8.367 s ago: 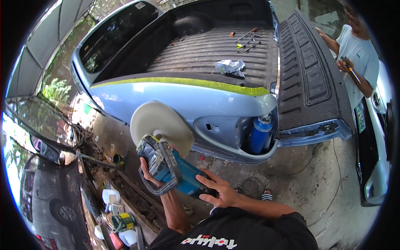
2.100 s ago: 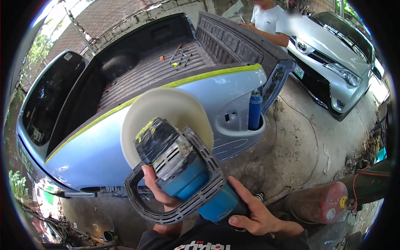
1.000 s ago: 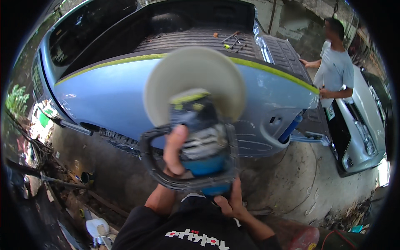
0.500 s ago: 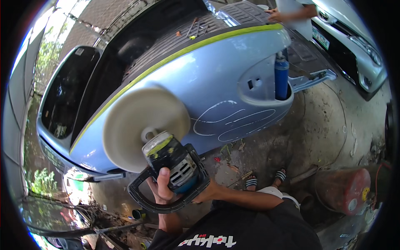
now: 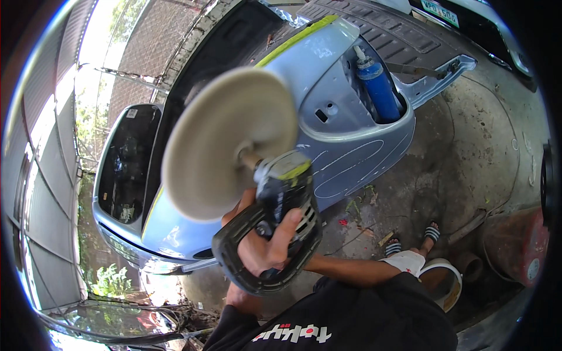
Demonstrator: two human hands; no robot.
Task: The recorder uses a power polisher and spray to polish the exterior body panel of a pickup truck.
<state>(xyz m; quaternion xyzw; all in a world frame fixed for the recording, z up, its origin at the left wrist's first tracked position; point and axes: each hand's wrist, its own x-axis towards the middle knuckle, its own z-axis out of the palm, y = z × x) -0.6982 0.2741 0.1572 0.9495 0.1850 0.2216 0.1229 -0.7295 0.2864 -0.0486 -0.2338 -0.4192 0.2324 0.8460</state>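
Note:
I hold a blue and black power polisher [image 5: 281,205] with a big round cream pad [image 5: 228,143] up close in front of me, the pad tilted on edge and off the panel. My right hand [image 5: 266,248] wraps the tool's body, its forearm coming in from the right. My left hand [image 5: 239,206] is mostly hidden behind the black loop handle [image 5: 234,266], fingers curled on it. Behind the pad is the light blue side panel [image 5: 345,146] of a pickup truck, with pale curved smears on it.
A blue bottle [image 5: 377,88] stands in the truck's open tail-light recess. Yellow-green tape [image 5: 298,38] runs along the bed's top edge. On the concrete by my sandalled foot [image 5: 430,234] are a white bucket [image 5: 442,281] and a red cylinder [image 5: 515,245]. Another car [image 5: 468,14] is parked top right.
The polisher has come up closer to my head and tilted, its pad now turned on edge. The view has swung toward the truck's rear corner, and the other person is out of sight.

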